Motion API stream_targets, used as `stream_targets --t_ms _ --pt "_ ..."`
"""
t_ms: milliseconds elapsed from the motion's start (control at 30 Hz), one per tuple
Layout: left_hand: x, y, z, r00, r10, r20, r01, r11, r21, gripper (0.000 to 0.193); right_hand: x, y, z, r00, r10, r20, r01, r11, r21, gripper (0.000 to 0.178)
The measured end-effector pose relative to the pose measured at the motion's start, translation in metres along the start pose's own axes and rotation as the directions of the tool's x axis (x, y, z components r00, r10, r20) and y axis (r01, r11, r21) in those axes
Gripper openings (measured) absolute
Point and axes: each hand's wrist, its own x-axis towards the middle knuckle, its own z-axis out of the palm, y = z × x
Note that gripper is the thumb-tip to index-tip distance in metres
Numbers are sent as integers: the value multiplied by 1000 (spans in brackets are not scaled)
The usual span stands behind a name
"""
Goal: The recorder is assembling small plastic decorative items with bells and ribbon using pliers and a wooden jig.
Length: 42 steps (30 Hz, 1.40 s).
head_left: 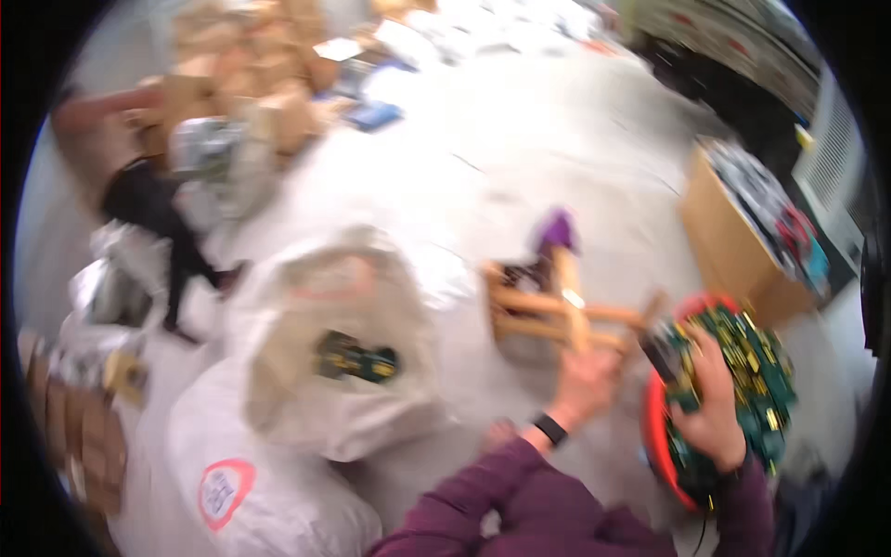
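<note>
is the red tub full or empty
Full: the red tub is heaped with green and yellow pieces up to its visible rim.

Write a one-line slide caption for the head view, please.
Right hand over a red tub of green pieces, left hand at a wooden frame, open sack nearby.

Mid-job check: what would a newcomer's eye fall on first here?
First, the red tub at the lower right, heaped with green-and-yellow pieces, the right hand holding a dark item by its rim. Next, the open whitish sack left of centre, with dark green pieces inside. Between them is a wooden frame, the left hand at its near end.
</note>
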Motion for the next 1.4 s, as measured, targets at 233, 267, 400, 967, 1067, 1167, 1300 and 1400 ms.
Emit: stream_targets --t_ms 233,267,400,967,1067,1167,1300,1400 --pt "-16 27 -8 988 -138 72 156 864 -478 26 -22 6 61 995 68 79 -94 916 390 52" --pt "-9 23 -16 990 -119 74 139 874 -465 26 -16 5 62 996 65 55 -81 913 399 52" --pt "-13 3 -18 969 -152 196 206 933 -294 23 -15 6 47 976 63 -206 -12 970 241 55" --pt "33 -25 -181 995 4 -101 43 890 453 57 -157 -3 -112 742 335 -581 -322 938 129 58" --pt "53 41 -96 953 212 215 -207 977 -44 41 -183 1 -121 722 367 -587 -358 924 137 58" --pt "54 97 -18 858 316 405 -244 945 -218 32 -207 14 -124 723 368 -585 -455 890 -1 56" --pt "51 95 80 799 86 596 62 973 -224 31 -198 20 -122 671 488 -558 -483 859 171 49" --pt "52 76 147 802 -118 585 195 978 -70 30 -201 41 -116 693 476 -541 -494 860 125 55"
